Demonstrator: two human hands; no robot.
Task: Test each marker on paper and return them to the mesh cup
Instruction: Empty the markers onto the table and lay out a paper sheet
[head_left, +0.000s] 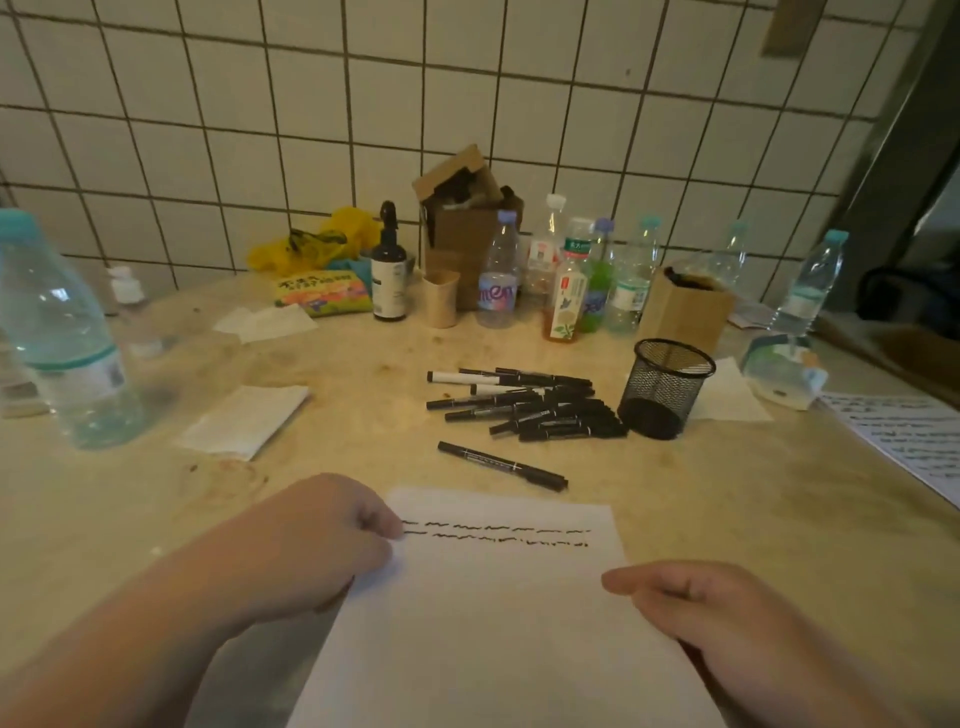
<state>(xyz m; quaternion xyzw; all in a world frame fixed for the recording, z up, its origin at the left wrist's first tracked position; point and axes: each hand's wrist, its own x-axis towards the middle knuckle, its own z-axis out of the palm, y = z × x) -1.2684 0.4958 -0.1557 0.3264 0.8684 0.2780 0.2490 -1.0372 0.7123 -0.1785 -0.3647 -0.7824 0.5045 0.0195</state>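
Left grip: left hand (332, 540) lay on the left edge of the paper (498, 613), fingers curled, seemingly pinning rather than pinching the sheet.
Right grip: right hand (696, 608) rested on the sheet's right edge, fingers loosely curled, holding no marker.
Single marker (501, 465): lay on the counter (363, 374) just beyond both grips, long axis running from far-left to near-right; which end was the tip I could not tell.
Marker pile (524, 405): farther out, mostly lengthwise left to right, touching the mesh cup (665, 387) beyond the right grip.
Cup: upright, apparently empty.
Risk: a reach for the pile might nudge the cup over or roll markers; letting go of the sheet could let it slide while writing.
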